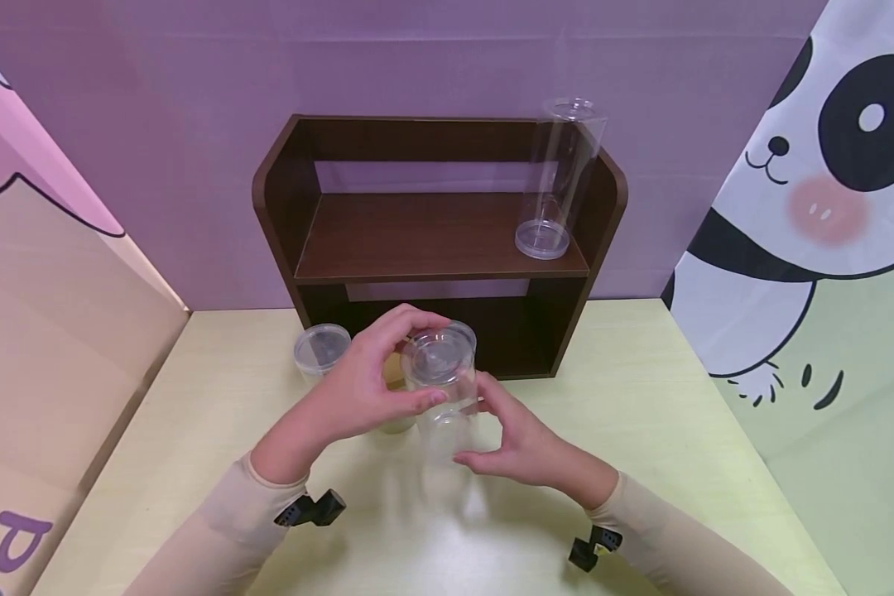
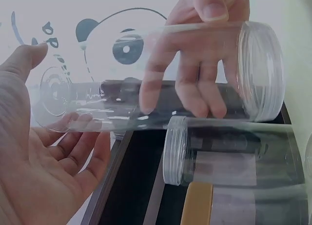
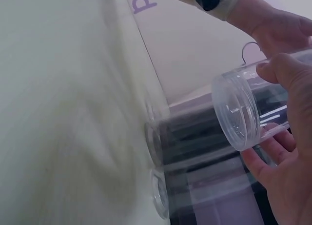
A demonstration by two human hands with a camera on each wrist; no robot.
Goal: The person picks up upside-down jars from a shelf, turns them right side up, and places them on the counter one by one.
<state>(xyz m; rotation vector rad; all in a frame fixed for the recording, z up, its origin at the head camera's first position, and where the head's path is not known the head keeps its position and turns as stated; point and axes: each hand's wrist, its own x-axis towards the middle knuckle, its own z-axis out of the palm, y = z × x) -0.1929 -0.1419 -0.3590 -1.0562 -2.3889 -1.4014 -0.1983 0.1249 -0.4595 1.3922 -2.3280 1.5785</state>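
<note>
A clear plastic jar [image 1: 439, 406] is held between both hands above the table, its ribbed, lid-like end [image 3: 235, 112] lower. My left hand [image 1: 361, 381] spans its upper end, fingers on the far side and thumb on the near side. Lower down, my right hand [image 1: 525, 439] grips its side, as the right wrist view also shows with the thumb [image 3: 275, 71] on the wall. Behind my left hand stands a lidded clear jar [image 1: 322, 348]. Another clear jar with a ribbed lid [image 2: 176, 149] shows in the left wrist view, near a tan piece [image 2: 197, 203].
A dark brown two-level shelf [image 1: 432, 236] stands at the back of the pale table [image 1: 618, 397]. On its upper board, at the right, stands a tall clear cylinder [image 1: 555, 178]. A purple backdrop [image 1: 432, 58] hangs behind; a panda-print panel [image 1: 812, 248] rises on the right.
</note>
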